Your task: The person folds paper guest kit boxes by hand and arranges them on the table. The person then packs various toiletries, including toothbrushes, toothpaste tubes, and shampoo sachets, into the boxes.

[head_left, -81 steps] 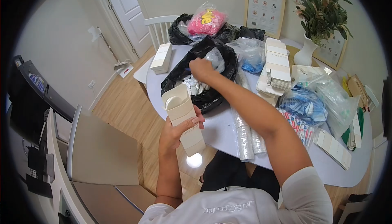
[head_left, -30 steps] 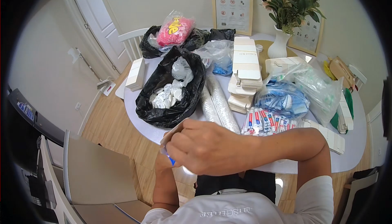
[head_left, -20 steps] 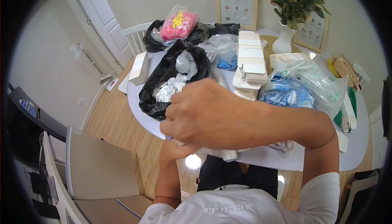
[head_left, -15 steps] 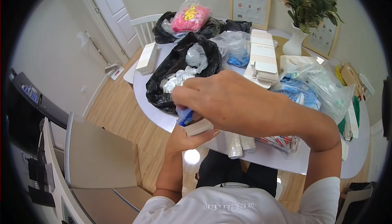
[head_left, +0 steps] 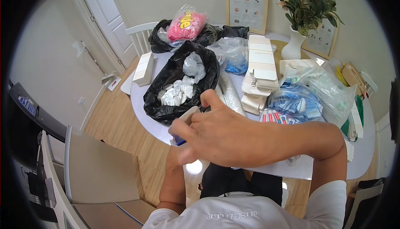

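Observation:
A small white box (head_left: 191,113) with a bit of blue at its lower end is held over the table's near edge. My left hand (head_left: 178,150) is around it from below, mostly hidden behind the right. Across the top reaches my right hand (head_left: 225,135), its thumb and forefinger bent about the box and slightly blurred, another finger raised. Just beyond is an open black plastic bag (head_left: 154,106) with many white round packets (head_left: 177,93) and a clear bundled bag (head_left: 193,66) inside.
Stacks of white cartons (head_left: 261,58) stand mid-table, with another white carton stack (head_left: 143,68) at left. Clear bags hold blue-and-white packets (head_left: 296,101). Red-and-white tubes (head_left: 277,116), a clear-wrapped roll (head_left: 230,95), a pink bag (head_left: 186,26) and a vase (head_left: 293,43) share the table.
My right hand has drawn back from the black bag, down toward me, onto the box. The box is now tipped more upright, and my left hand is more covered.

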The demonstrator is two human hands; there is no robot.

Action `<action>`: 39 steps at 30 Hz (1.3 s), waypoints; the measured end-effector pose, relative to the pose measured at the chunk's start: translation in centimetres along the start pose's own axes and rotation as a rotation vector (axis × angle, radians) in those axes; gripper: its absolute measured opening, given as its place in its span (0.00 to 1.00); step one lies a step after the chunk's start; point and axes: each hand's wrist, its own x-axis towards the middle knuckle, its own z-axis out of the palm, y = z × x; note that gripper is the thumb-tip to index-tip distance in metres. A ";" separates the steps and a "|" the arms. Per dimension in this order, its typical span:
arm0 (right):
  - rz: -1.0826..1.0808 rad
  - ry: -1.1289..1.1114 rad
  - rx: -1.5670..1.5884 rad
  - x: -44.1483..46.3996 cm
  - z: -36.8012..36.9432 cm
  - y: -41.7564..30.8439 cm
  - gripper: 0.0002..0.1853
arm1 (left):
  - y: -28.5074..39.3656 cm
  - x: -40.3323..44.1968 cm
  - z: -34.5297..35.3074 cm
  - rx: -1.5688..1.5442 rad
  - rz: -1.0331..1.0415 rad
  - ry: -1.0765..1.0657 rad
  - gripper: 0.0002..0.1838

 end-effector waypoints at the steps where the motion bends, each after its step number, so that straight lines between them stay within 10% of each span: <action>1: 0.006 0.024 0.006 0.0 0.1 0.0 0.07 | 0.0 0.0 0.0 -0.001 -0.008 -0.001 0.23; 7: -0.012 -0.182 -0.081 0.7 1.0 0.6 0.10 | -0.2 0.0 -0.3 -0.006 -0.076 0.030 0.20; 10: 0.107 0.334 0.442 2.8 -1.2 5.5 0.10 | -0.4 0.1 -0.5 -0.013 -0.120 0.041 0.19; 13: 0.337 0.565 -0.006 5.3 -1.9 16.1 0.11 | -0.7 0.1 -0.1 -0.020 -0.105 0.017 0.16; 19: 0.525 -0.622 -0.574 3.5 6.2 27.2 0.16 | -0.6 -0.1 0.6 -0.014 -0.116 0.059 0.14; 28: 0.595 0.247 -0.333 5.7 -1.4 32.2 0.10 | -0.4 -0.1 0.0 -0.048 -0.085 0.143 0.13; 36: 0.579 0.188 -0.251 2.2 -2.3 30.6 0.13 | -0.6 -0.3 0.8 0.030 -0.082 0.128 0.16; 39: 0.914 0.197 0.612 1.5 -1.3 30.1 0.14 | -0.4 -0.5 0.6 0.043 -0.066 0.119 0.16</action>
